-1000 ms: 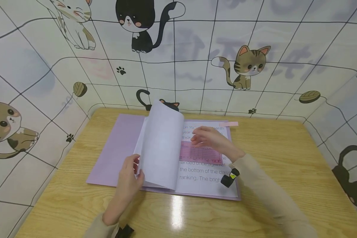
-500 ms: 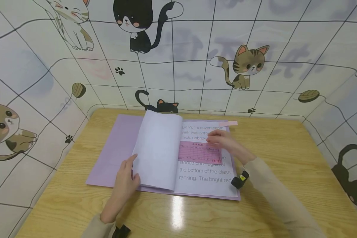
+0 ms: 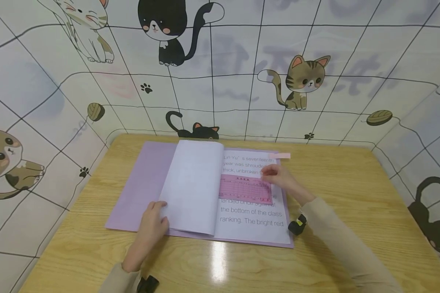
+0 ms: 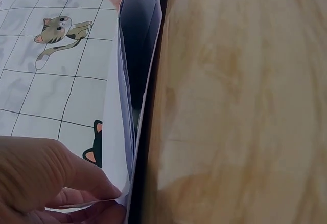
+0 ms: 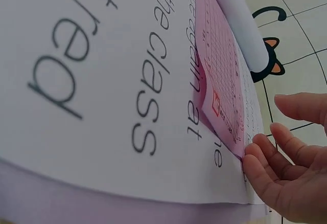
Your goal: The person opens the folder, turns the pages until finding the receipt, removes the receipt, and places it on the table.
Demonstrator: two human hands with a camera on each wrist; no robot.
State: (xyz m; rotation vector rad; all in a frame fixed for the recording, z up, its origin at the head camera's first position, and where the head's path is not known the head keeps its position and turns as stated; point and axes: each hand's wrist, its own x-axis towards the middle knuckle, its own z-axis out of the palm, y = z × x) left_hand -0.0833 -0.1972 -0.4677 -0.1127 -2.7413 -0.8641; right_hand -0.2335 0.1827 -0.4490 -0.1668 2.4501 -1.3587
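Note:
An open book with a lilac cover (image 3: 139,187) lies on the table. Its white left page (image 3: 194,187) curves over, and large print covers the right page (image 3: 251,236). My left hand (image 3: 152,219) is at the lower left edge of the turned pages; in the left wrist view, thumb and fingers pinch a thin sheet edge (image 4: 84,203). A pink printed slip (image 3: 245,189) lies across the right page, its left end reaching the turned pages. My right hand (image 3: 280,179) pinches the slip's upper right corner, which looks slightly raised in the right wrist view.
A pale pink tab (image 3: 280,156) sticks out past the book's top right corner. The wooden table (image 3: 344,195) extends on both sides and in front. Behind it stands a white wall covering (image 3: 234,89) with grid lines and cartoon cats.
The turned page has settled lower to the left. My left hand has shifted slightly down and left. My right hand has moved right from over the slip to its corner.

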